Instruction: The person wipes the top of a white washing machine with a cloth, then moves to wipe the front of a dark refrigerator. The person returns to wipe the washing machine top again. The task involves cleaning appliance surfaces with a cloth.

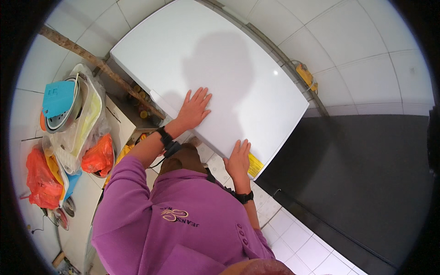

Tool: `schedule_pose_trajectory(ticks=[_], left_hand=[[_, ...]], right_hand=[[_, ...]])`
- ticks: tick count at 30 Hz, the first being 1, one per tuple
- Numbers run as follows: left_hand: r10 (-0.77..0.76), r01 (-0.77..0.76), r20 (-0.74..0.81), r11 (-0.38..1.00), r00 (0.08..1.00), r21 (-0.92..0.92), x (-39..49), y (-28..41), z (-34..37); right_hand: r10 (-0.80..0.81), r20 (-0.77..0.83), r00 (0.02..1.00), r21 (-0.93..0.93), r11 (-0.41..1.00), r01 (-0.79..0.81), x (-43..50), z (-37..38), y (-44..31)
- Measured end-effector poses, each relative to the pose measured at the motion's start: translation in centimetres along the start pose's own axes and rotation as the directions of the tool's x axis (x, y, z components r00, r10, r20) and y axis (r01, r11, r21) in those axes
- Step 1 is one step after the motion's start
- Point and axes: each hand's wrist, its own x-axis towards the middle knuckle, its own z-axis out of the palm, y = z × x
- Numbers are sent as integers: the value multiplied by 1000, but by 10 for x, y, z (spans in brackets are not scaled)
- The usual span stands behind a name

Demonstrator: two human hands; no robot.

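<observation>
A large, smooth white top (165, 51), which looks like a chest freezer's lid, lies before me, with a shadow across its middle. My left hand (195, 108) rests palm down near its front edge, fingers spread and holding nothing. Close to the front right corner, my right hand (239, 160) lies over the edge, its thumb apart from the fingers. Beside that hand is a yellow label (255, 166) bearing writing. A raised white strip (161, 102) runs along the front edge, left of my left hand. I wear a black band on each wrist.
Right of the white top lies a broad dark surface (357, 165). A wooden pole (82, 53) crosses the upper left. Basins with a blue plastic piece (58, 98) and orange bags (43, 178) stand at the left. A yellow object (306, 76) hangs on a rail at the tiled wall.
</observation>
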Motion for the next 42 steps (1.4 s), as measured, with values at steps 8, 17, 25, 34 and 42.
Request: schedule_pose_trajectory(ticks=[8, 17, 25, 34, 42], left_hand=[[-21, 19, 74, 1000, 997, 21, -12, 6, -7], [-77, 89, -125, 992, 989, 88, 53, -10, 19], [-122, 133, -126, 987, 985, 87, 149, -44, 30], [-170, 212, -191, 951, 967, 227, 273, -79, 52], [-267, 272, -55, 927, 962, 259, 295, -73, 46]], right_hand=[[8, 118, 993, -62, 998, -1, 5, -11, 3], [85, 215, 973, -91, 994, -67, 16, -22, -8], [90, 198, 976, -33, 996, -85, 17, -23, -10], [84, 177, 981, 48, 994, -94, 13, -23, -7], [64, 71, 995, 7, 998, -65, 6, -11, -6]])
